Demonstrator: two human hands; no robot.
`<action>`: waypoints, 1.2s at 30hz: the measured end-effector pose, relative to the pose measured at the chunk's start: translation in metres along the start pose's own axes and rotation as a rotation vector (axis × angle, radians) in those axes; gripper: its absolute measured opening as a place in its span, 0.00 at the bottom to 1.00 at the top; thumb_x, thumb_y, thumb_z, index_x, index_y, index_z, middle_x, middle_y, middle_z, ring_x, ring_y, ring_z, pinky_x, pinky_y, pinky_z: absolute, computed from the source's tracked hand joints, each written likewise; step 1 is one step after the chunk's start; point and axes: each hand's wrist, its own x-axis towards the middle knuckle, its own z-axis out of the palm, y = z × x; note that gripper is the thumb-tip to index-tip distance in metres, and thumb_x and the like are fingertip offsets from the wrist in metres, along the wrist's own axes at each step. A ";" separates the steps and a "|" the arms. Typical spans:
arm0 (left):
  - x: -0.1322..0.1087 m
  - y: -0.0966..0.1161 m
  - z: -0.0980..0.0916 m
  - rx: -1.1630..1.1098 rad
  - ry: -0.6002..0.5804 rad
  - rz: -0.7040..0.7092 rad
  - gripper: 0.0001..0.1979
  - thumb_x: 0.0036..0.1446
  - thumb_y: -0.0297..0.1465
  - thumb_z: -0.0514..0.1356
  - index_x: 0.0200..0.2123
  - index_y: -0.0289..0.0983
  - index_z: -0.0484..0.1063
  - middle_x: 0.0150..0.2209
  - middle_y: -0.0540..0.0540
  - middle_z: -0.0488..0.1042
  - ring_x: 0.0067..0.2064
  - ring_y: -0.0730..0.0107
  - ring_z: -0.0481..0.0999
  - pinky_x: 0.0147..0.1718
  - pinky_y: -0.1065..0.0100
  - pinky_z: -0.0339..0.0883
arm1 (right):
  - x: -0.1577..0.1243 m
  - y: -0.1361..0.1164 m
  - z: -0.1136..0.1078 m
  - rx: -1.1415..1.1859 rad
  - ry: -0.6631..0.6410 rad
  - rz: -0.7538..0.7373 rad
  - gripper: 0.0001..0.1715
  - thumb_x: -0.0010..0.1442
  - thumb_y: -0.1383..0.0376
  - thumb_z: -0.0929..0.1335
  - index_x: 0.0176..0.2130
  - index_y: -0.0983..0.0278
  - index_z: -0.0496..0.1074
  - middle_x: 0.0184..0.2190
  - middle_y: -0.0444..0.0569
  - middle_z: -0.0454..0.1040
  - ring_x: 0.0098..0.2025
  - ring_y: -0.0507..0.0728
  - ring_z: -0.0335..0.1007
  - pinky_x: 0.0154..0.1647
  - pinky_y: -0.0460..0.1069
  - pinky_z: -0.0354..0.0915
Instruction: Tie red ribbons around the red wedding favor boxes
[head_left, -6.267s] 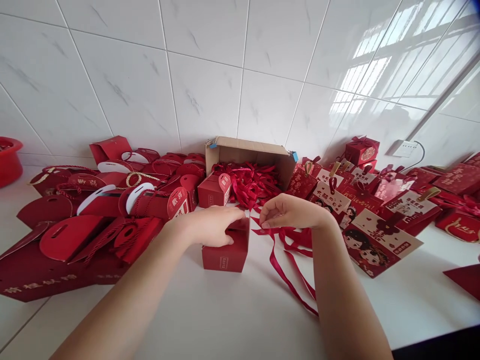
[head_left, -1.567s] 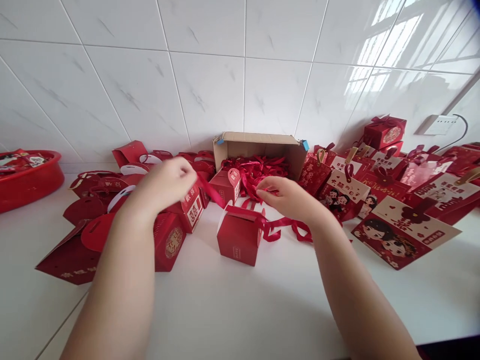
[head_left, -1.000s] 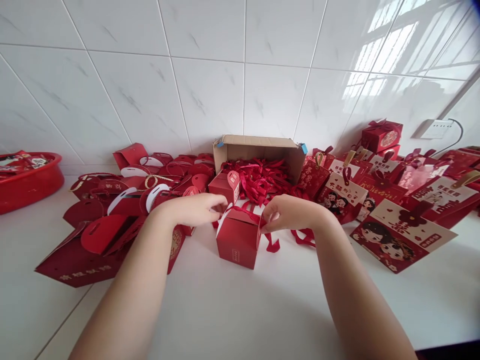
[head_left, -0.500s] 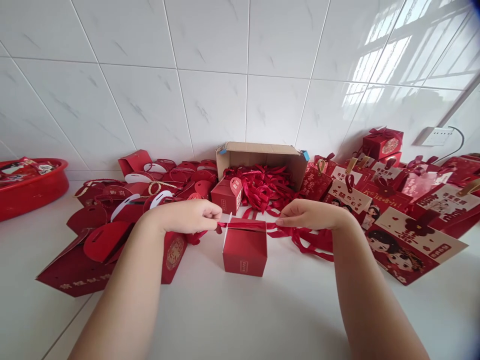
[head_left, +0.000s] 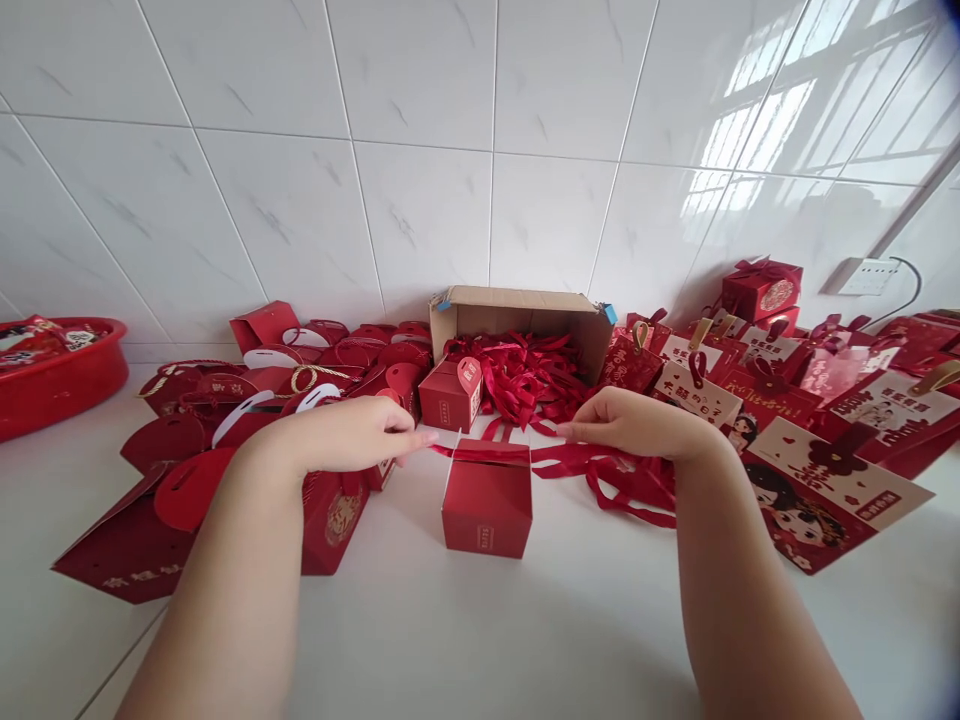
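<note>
- Ribbon [head_left: 491, 454] lies across the top of a small red box [head_left: 487, 510], its left end straight out to the fingers and its other side trailing away over the white counter [head_left: 487, 640].
- Left hand [head_left: 356, 434]: fingers curled, the tips pinching the ribbon end just beside the box's left edge, apart from the box itself.
- Right hand [head_left: 630, 420]: thumb and forefinger close together by a strand just past the box's right edge; the gap is too small to tell whether they grip it.
- Red box sits upright between the two hands, neither touching it.
- Loose ribbon loops lie under and beside the right wrist.
- Behind, a cardboard box [head_left: 517, 297] holds a heap of red ribbons [head_left: 529, 375], with a lettered box [head_left: 444, 400] at its front left.
- Red boxes [head_left: 127, 545] crowd the left, gift bags [head_left: 840, 490] the right.
</note>
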 end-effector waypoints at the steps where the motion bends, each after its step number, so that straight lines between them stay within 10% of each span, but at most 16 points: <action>1: 0.000 0.000 0.000 -0.009 0.016 0.000 0.23 0.51 0.53 0.56 0.20 0.39 0.64 0.22 0.50 0.68 0.24 0.68 0.66 0.21 0.70 0.52 | -0.001 -0.001 0.000 0.004 0.007 0.042 0.34 0.56 0.40 0.63 0.19 0.63 0.50 0.16 0.38 0.44 0.19 0.47 0.36 0.19 0.47 0.40; 11: -0.007 0.001 -0.006 -0.012 0.189 0.113 0.18 0.56 0.51 0.54 0.28 0.42 0.66 0.25 0.52 0.64 0.27 0.69 0.65 0.24 0.71 0.56 | -0.006 -0.004 -0.001 0.250 0.125 0.044 0.32 0.53 0.41 0.67 0.18 0.64 0.61 0.15 0.38 0.46 0.17 0.46 0.36 0.18 0.47 0.38; 17: -0.001 -0.002 -0.005 -0.119 0.297 0.196 0.22 0.57 0.52 0.53 0.26 0.39 0.62 0.23 0.53 0.60 0.25 0.73 0.60 0.24 0.72 0.55 | 0.004 -0.002 0.001 0.624 0.248 -0.177 0.22 0.54 0.47 0.70 0.34 0.63 0.80 0.28 0.49 0.74 0.31 0.53 0.67 0.30 0.46 0.62; 26: -0.005 0.001 -0.009 -0.284 0.296 0.400 0.14 0.56 0.43 0.59 0.28 0.38 0.66 0.28 0.51 0.70 0.31 0.71 0.69 0.31 0.73 0.64 | 0.006 -0.007 0.004 0.904 0.217 -0.267 0.17 0.55 0.53 0.71 0.34 0.64 0.81 0.35 0.51 0.79 0.40 0.55 0.74 0.48 0.49 0.68; 36: -0.014 0.005 -0.011 -0.351 0.451 0.395 0.10 0.54 0.40 0.61 0.31 0.39 0.68 0.32 0.52 0.71 0.33 0.74 0.69 0.34 0.74 0.64 | 0.011 -0.004 0.006 1.144 0.242 -0.313 0.12 0.54 0.56 0.72 0.32 0.63 0.79 0.35 0.47 0.79 0.37 0.53 0.75 0.45 0.48 0.71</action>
